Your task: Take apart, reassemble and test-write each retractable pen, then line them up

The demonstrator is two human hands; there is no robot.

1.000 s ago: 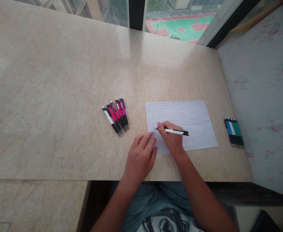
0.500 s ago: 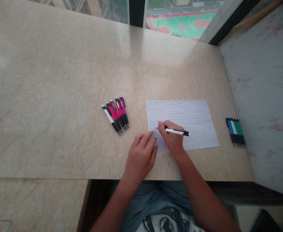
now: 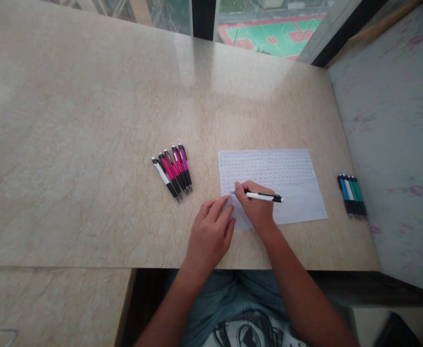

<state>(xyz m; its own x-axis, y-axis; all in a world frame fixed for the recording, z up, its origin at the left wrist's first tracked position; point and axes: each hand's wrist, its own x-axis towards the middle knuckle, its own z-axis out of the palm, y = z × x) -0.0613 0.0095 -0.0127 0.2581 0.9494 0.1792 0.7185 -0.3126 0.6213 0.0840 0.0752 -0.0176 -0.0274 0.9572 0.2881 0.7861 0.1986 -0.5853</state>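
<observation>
A white sheet of paper [image 3: 291, 202] lies on the stone-patterned desk, its upper half filled with rows of small handwriting. My right hand [image 3: 256, 205] is closed around a white and black pen [image 3: 262, 196], whose tip meets the sheet near its left edge. The pen's rear end points right. My left hand [image 3: 211, 229] rests flat with fingers stretched out, the fingertips on the lower left corner of the paper. Left of the sheet lies a row of several pens [image 3: 173, 172], white, pink and purple, all with black grips.
Several blue, white and green pens [image 3: 352, 195] lie side by side at the right, near the floral wall [image 3: 395, 144]. A window [image 3: 269, 29] runs along the desk's far edge. The desk's front edge [image 3: 160, 268] is just above my lap.
My right hand and the pen have shifted very slightly left along the line of writing. The left hand stays in place.
</observation>
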